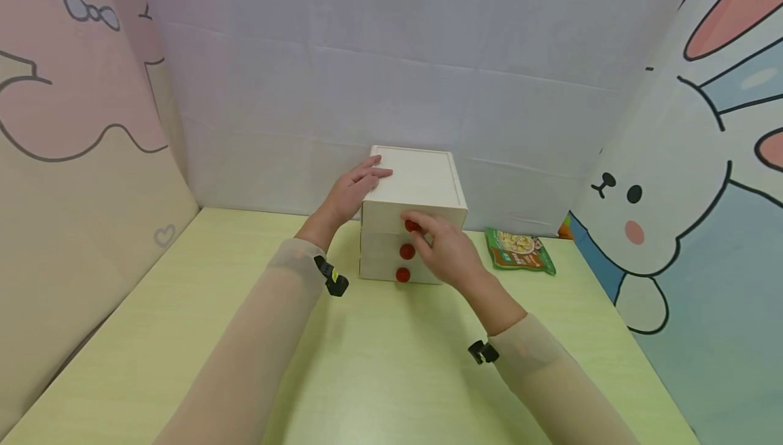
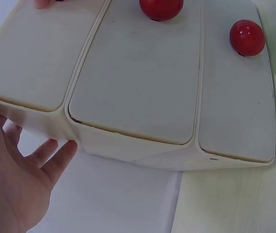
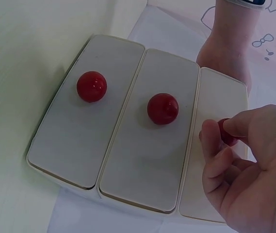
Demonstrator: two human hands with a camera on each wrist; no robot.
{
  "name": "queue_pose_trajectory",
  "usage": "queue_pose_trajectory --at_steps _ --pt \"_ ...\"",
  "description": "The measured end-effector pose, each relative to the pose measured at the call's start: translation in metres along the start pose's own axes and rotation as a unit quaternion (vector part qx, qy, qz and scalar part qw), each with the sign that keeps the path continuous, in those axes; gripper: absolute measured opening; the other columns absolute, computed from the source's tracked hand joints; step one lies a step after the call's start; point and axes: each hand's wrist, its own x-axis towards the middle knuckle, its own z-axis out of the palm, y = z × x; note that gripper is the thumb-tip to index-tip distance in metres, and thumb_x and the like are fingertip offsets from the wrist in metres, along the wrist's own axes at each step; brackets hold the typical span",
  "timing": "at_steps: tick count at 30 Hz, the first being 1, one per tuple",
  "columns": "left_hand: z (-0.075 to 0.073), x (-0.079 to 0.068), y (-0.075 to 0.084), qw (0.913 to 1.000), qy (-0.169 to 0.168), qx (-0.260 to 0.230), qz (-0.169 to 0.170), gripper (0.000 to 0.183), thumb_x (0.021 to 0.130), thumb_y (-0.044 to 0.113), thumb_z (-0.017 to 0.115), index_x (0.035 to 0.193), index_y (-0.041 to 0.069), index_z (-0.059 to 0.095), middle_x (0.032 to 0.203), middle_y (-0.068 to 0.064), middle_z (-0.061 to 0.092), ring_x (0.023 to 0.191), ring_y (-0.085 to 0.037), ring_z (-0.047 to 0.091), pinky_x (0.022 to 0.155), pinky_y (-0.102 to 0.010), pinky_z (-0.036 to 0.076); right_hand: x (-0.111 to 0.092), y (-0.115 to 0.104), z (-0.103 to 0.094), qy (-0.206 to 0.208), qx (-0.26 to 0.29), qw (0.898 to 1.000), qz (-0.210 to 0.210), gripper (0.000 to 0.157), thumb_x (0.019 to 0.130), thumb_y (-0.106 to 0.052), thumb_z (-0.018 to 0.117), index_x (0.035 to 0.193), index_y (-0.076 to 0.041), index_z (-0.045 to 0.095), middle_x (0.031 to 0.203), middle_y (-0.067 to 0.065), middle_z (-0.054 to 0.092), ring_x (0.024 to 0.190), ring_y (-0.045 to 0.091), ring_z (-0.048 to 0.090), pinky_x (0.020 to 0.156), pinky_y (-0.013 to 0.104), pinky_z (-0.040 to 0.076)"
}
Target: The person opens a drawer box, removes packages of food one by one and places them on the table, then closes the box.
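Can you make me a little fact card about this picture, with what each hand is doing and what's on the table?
Main thing: white box with three drawers, all looking closed
Left hand: rests at the box's top left edge
Right hand: pinches the top knob
Other knobs: middle knob and bottom knob, both red and round, untouched
Nearby: green and brown packet, to the right of the box
Under it all: pale yellow-green table
Right wall: a big cartoon rabbit

The pale green table [image 1: 379, 370] carries a white drawer box [image 1: 391, 210] and green packet [image 1: 520, 252].
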Motion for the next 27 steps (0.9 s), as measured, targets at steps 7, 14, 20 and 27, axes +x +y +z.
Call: queue_pose_trajectory --at_steps 7,14,20,27 --pt "0.001 0.001 0.000 1.0000 0.001 -0.002 -0.004 0.049 0.111 0.033 0.045 0.148 0.016 0.071 0.181 0.007 0.034 0.172 -0.023 0.020 0.138 -0.057 0.021 0.000 0.003 0.000 0.000 0.005 1.000 0.001 0.043 0.111 -0.020 0.063 0.154 -0.021 0.065 0.142 0.010 0.074 0.077 0.021 0.057 0.067 0.035 0.047" --pt "0.001 0.000 0.001 1.0000 -0.001 -0.006 -0.005 0.048 0.111 0.034 0.045 0.148 0.017 0.071 0.180 0.009 0.034 0.172 -0.023 0.020 0.137 -0.059 0.021 -0.003 0.004 -0.003 -0.016 0.006 1.000 -0.019 0.048 0.109 -0.020 0.064 0.157 -0.020 0.061 0.137 0.009 0.076 0.098 0.026 0.073 0.076 0.041 0.058" --pt "0.001 -0.001 0.002 1.0000 -0.004 -0.003 -0.007 0.049 0.112 0.035 0.044 0.149 0.018 0.070 0.180 0.010 0.033 0.172 -0.023 0.019 0.137 -0.060 0.021 -0.008 0.008 -0.008 -0.058 0.035 0.997 -0.041 0.054 0.108 -0.017 0.065 0.161 -0.023 0.058 0.119 0.009 0.080 0.068 0.014 0.061 0.061 0.029 0.046" --pt "0.001 -0.001 0.001 1.0000 0.000 -0.003 -0.005 0.050 0.111 0.034 0.043 0.149 0.016 0.071 0.181 0.008 0.033 0.172 -0.025 0.020 0.137 -0.062 0.020 -0.011 0.012 -0.006 -0.102 0.031 0.992 -0.064 0.048 0.108 -0.016 0.066 0.156 -0.022 0.065 0.106 0.004 0.074 0.069 0.015 0.053 0.066 0.031 0.050"
